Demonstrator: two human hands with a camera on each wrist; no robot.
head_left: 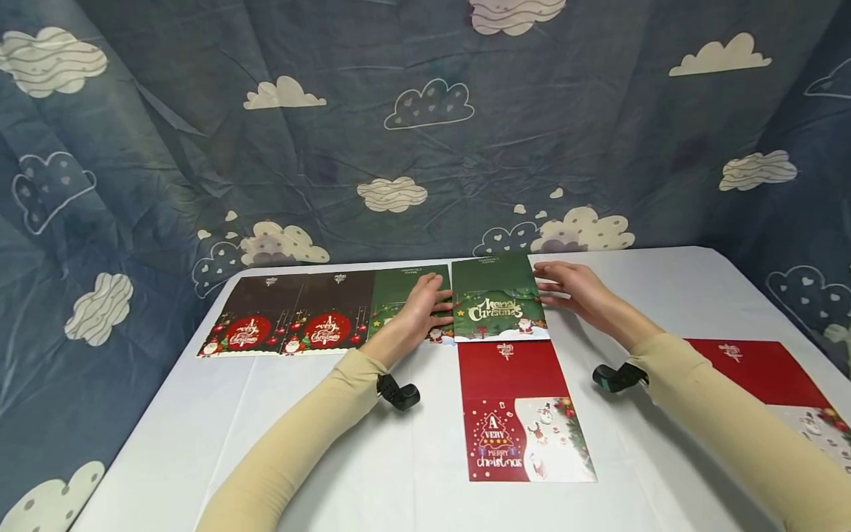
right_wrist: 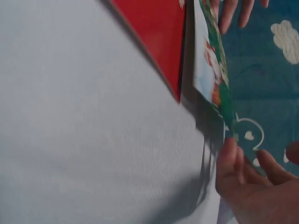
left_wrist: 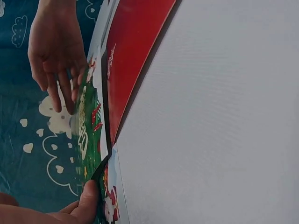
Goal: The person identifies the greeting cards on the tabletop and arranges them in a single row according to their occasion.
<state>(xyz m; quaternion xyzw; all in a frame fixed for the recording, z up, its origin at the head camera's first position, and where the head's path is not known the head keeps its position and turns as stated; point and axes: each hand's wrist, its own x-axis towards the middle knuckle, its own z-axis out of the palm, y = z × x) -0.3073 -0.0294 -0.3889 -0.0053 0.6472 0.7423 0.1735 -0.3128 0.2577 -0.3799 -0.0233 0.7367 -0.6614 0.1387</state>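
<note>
A green Merry Christmas card (head_left: 490, 277) lies unfolded in the back row, tilted in the wrist views with a dark shadow under its front edge. My left hand (head_left: 417, 307) is at its left edge, over another green card (head_left: 392, 292) that it partly covers. In the left wrist view the left thumb (left_wrist: 90, 198) touches the edge. From the other side my right hand (head_left: 575, 292) reaches the right edge, fingers spread and fairly straight. Its fingertips (right_wrist: 228, 149) are right at the card's corner in the right wrist view. Just in front lies a red-and-white Christmas card (head_left: 512, 377).
Two dark Christmas cards (head_left: 255, 303) lie side by side at the back left. Another red card (head_left: 751, 366) rests at the right, partly behind the right sleeve (head_left: 725, 414). A white cloth (head_left: 319, 428) covers the table; a cloud-patterned curtain (head_left: 399, 155) hangs behind.
</note>
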